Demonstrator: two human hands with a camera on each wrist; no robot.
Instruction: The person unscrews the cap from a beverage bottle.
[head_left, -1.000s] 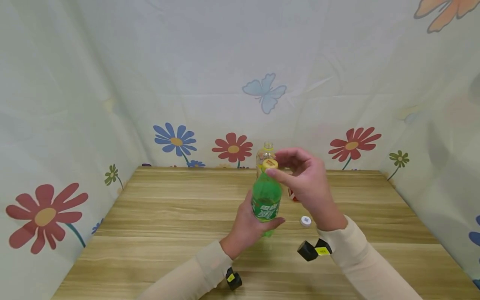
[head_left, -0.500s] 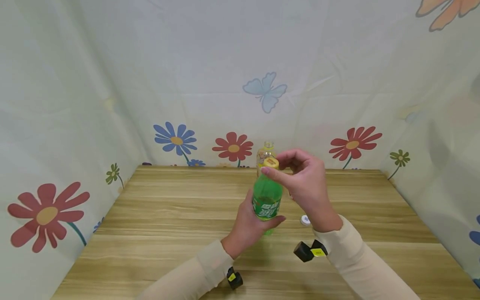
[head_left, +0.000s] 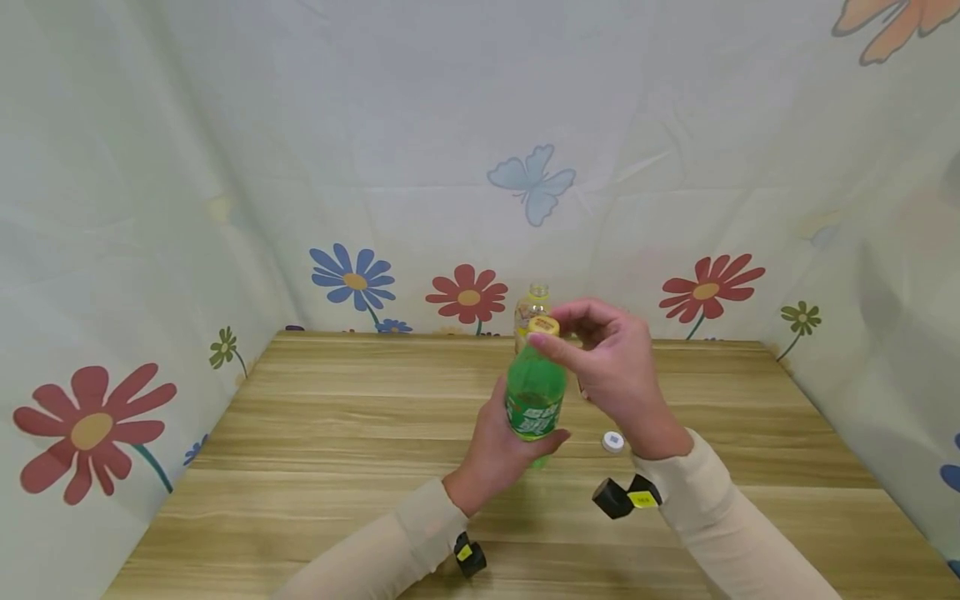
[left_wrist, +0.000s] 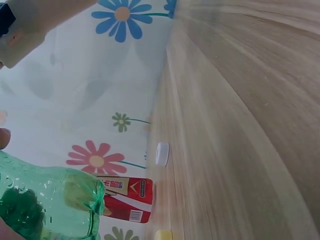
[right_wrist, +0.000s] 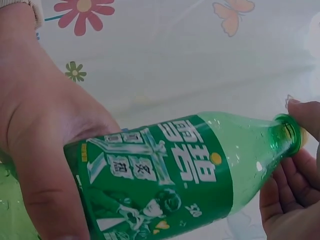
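Left hand point(head_left: 501, 446) grips the lower body of a green translucent plastic soda bottle with a green-and-white label point(head_left: 534, 398), thumb wrapped across the near side of the label. The bottle is held up over the middle of the light wooden table point(head_left: 315, 450); whether its base touches the top is hidden by the hand.

Right hand point(head_left: 618, 375) sits at the bottle's top, thumb and forefinger pinching the small yellow screw cap point(head_left: 543, 326) on the neck. The other fingers curl loosely behind it.

Key relation: the bottle's long axis runs near vertical, tilted slightly, cap end up and away from the person. The right hand comes at the cap from the right and above; the left hand is on the body below. So the 2 hands sit at opposite ends of the same axis, right one nearer the cap.

Right wrist view shows the neck ring point(right_wrist: 287, 132) with fingertips point(right_wrist: 305, 117) right at it; the cap itself is mostly hidden there.

Clutter nearby:
- 1 small white loose cap point(head_left: 612, 442) lies on the table just right of the hands, near the right wrist.
- A clear uncapped bottle point(head_left: 534, 304) stands behind the green one, near the far edge.
- A red-labelled container point(left_wrist: 127, 199) sits behind the right hand.

Open room: the left half and the near strip of the table are free. Flowered fabric walls point(head_left: 187, 208) close in the left, far and right sides.
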